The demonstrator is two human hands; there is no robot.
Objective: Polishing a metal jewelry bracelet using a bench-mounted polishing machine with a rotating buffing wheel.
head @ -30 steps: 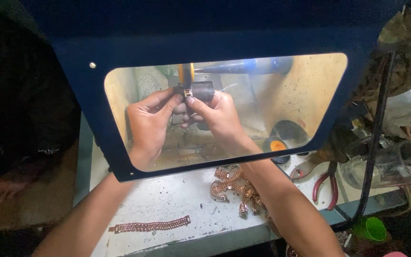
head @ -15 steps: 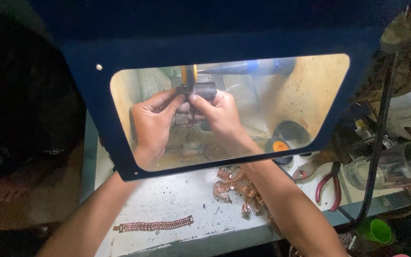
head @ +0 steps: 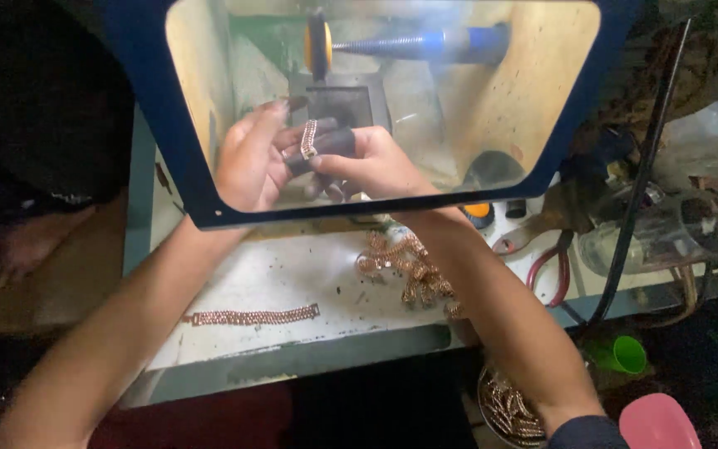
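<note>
Head view: left hand (head: 247, 166) and right hand (head: 367, 162) pinched a bracelet (head: 309, 139) below the wheel (head: 318, 46), inspecting; polishing likely needs lifting it; another chain (head: 251, 317) lay near the bench's front edge

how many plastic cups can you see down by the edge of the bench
2: a green plastic cup just below the bench's front edge at right, and a pink plastic cup lower, at the bottom edge, partly cut off. Others may be hidden.

No package, label, sign or screen with a display can be seen in the head view. The only candidate is a crumpled clear plastic wrap (head: 666, 233) at the right of the surface, and its content cannot be told.
</note>
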